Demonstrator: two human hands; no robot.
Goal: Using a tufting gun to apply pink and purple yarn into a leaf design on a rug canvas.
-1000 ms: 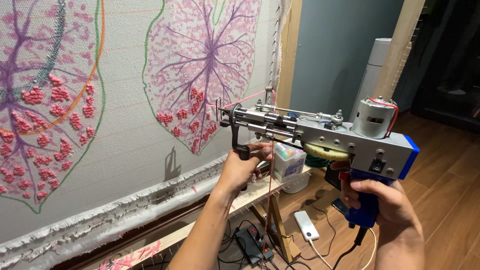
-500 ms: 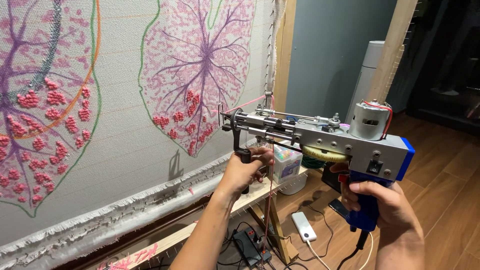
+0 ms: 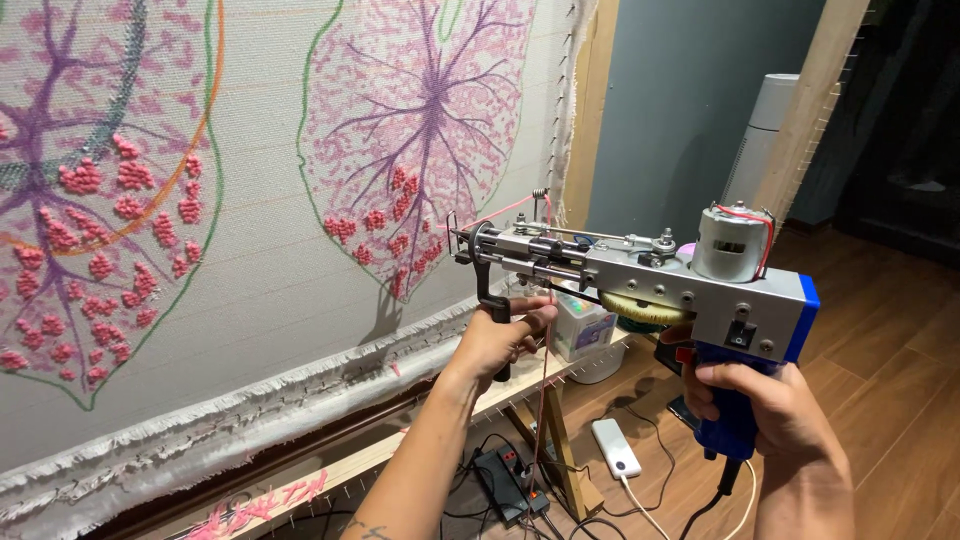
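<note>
Held level in mid-air, just in front of the stretched pale-grey woven backing cloth (image 3: pixel 250 280): a grey metal tufting gun (image 3: pixel 640 275) with a silver motor (image 3: pixel 730 243) on top. Needle end (image 3: pixel 455 240) pointed at the lower edge of the pink and purple tufted leaf pattern (image 3: pixel 420 140), near the cloth; cannot tell whether touching it, though probably just short. Judged as the aiming step, with the gun lined up and not yet pressed into the fabric.

Next move calls for the needle set square to the cloth, firm forward pressure from both hands, and the thin pink yarn (image 3: pixel 543 400) hanging free beneath the gun so that it feeds without snagging.

Left hand (image 3: pixel 497 340) wrapped tight around the black front handle (image 3: pixel 490 300) under the barrel, fingers curled fully closed, the yarn running down just beside the knuckles. Right hand (image 3: pixel 765 405) clenched around the blue pistol grip (image 3: pixel 735 430) at the rear, fingers folded fully round it; forefinger position at the trigger hidden.

Behind the gun, a pale wooden frame post (image 3: pixel 585 100) edging the cloth. On the wooden floor below, a black power strip (image 3: pixel 505 480) and a small white rectangular device (image 3: pixel 612 447) with its cable.
</note>
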